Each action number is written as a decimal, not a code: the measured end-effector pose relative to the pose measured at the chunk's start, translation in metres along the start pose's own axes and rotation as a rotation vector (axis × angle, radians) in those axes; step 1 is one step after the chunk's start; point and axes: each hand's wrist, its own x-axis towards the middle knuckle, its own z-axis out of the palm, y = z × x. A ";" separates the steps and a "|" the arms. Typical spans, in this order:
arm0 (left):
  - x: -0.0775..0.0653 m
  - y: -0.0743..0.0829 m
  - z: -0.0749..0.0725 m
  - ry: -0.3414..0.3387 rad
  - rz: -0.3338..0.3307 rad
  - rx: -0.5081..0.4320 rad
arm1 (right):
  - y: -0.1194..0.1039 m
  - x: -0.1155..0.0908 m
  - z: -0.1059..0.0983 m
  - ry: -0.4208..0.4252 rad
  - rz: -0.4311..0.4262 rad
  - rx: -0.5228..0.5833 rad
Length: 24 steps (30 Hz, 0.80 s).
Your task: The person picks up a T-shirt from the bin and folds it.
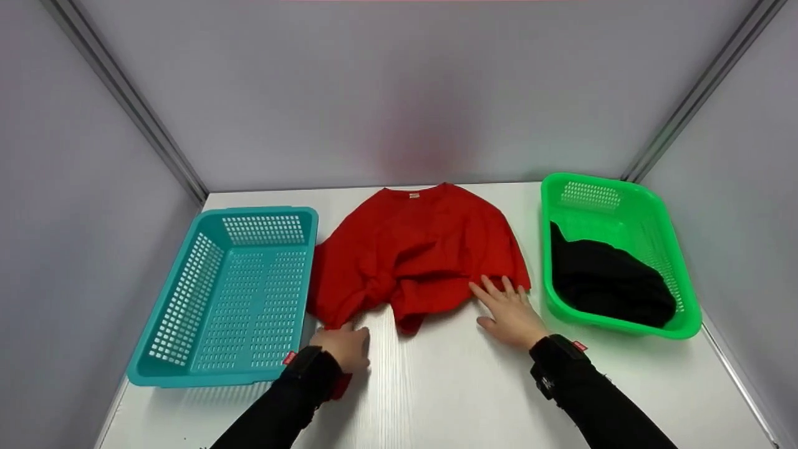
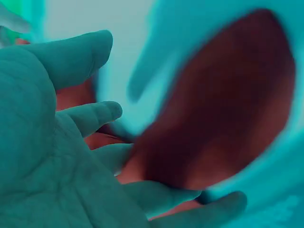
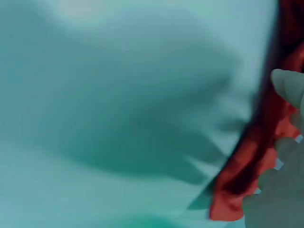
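A red long-sleeved top (image 1: 430, 243) with a small white label at its neckline is spread on the table, its lower part bunched in folds. My left hand (image 1: 346, 349) is at its left sleeve, and a red end of cloth shows below the wrist. In the left wrist view the fingers (image 2: 90, 116) of that hand are extended and apart, with red cloth (image 2: 228, 104) behind and beyond them. My right hand (image 1: 512, 317) lies with spread fingers at the lower right edge of the top. The right wrist view shows these fingertips over the red edge (image 3: 237, 190).
At the left stands a teal perforated basket (image 1: 308, 268) with nothing in it, close against the top's left sleeve. A green basket (image 1: 689, 293) at the right holds a black folded cloth (image 1: 608, 284). Grey panels (image 1: 312, 93) enclose the white table (image 1: 461, 386) at the back and sides.
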 end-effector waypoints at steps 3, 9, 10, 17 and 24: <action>0.002 -0.017 0.001 0.016 -0.052 0.007 | 0.014 -0.007 0.005 0.008 0.064 -0.014; 0.013 -0.046 -0.011 0.100 -0.167 0.030 | 0.013 -0.014 0.013 0.148 0.049 -0.163; 0.014 -0.050 -0.013 0.116 -0.177 0.034 | 0.010 -0.014 0.015 0.185 0.029 -0.206; 0.021 -0.046 -0.018 0.176 -0.264 0.158 | -0.013 -0.019 0.031 0.341 -0.245 -0.270; 0.025 -0.002 0.016 0.260 -0.169 0.257 | -0.017 -0.012 0.030 0.283 -0.268 -0.152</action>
